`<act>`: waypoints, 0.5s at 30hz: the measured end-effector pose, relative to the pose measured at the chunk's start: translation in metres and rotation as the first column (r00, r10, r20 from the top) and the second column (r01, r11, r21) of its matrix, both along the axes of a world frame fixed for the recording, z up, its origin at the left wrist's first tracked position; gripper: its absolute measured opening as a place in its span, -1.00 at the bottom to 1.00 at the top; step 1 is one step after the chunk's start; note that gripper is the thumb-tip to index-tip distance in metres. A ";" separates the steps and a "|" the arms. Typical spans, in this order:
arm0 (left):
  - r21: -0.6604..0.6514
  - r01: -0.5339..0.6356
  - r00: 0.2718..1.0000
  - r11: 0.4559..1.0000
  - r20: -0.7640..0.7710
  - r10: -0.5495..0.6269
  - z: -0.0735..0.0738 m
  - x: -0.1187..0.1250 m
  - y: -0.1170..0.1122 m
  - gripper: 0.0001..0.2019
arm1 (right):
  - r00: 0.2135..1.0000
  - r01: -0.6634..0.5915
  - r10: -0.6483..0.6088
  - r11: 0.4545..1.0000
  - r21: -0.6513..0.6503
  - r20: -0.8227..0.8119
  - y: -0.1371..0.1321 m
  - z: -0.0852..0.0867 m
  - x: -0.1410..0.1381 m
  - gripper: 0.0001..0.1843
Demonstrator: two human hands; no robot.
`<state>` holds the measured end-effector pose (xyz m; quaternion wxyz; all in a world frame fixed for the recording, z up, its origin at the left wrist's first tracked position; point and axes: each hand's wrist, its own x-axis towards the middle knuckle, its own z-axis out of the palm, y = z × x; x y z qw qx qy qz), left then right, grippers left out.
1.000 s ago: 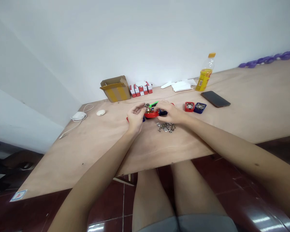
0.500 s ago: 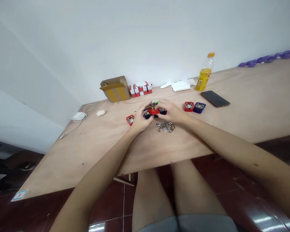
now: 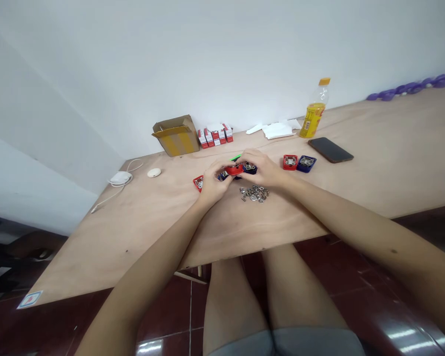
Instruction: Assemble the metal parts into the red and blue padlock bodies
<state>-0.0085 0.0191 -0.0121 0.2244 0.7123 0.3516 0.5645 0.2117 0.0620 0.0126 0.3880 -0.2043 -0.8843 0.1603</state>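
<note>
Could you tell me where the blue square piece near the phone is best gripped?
Pinch the blue square piece by its front and back edges from above: it lies flat on the plywood table, and the red square piece sits close on its left.

Metal clasps (image 3: 254,194) piled just below the right hand (image 3: 262,169) obstruct its path.

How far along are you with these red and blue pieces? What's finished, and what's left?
Apparently finished: a red square and a blue square sit apart, each showing a metal fitting. In hand: the left hand is on a red piece, the right hand on a blue piece. Left: a pile of loose metal fittings lies in front of the hands.
</note>
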 end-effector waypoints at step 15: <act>0.171 -0.101 0.963 0.980 -0.230 0.139 0.011 0.003 -0.010 -0.76 | 0.999 -0.054 0.053 0.998 -0.028 -0.007 -0.005 0.000 -0.004 -0.66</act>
